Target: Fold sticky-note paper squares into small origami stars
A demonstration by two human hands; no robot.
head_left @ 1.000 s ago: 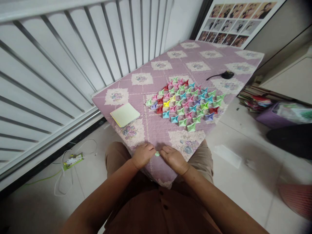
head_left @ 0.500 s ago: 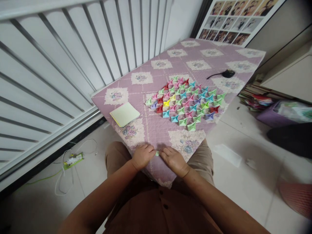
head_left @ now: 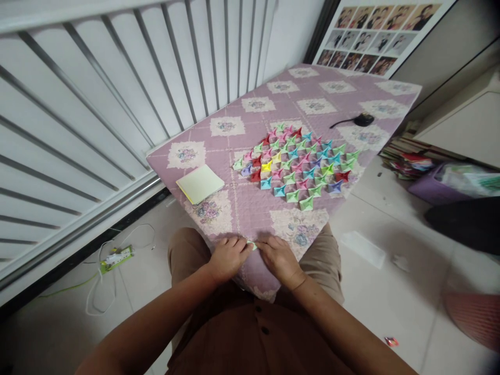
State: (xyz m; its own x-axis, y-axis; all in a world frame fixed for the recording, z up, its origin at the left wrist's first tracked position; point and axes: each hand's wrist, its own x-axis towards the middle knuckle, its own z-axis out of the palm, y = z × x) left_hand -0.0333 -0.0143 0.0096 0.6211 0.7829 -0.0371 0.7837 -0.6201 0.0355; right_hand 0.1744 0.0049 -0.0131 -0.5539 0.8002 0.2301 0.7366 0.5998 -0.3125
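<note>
Near the close corner of the table, my left hand (head_left: 229, 256) and my right hand (head_left: 280, 259) face each other with fingers closed on a small folded piece of light green paper (head_left: 253, 246). Most of that paper is hidden under the fingertips. Beyond my hands stand several rows of small folded paper shapes (head_left: 289, 178) in green, pink, red, blue and yellow. A stack of pale square paper sheets (head_left: 200, 184) lies past my left hand, with a yellow edge showing.
A patterned purple cloth (head_left: 250, 221) covers the table. A black object with a short cable (head_left: 364, 120) lies at its far right. A white slatted panel (head_left: 117, 78) borders the left side. On the floor are a power strip (head_left: 117, 259) and a purple bin (head_left: 427, 183).
The green paper shows wider and flatter between my fingertips. My right hand has shifted slightly, its fingers now nearer the paper. The view has tilted a little.
</note>
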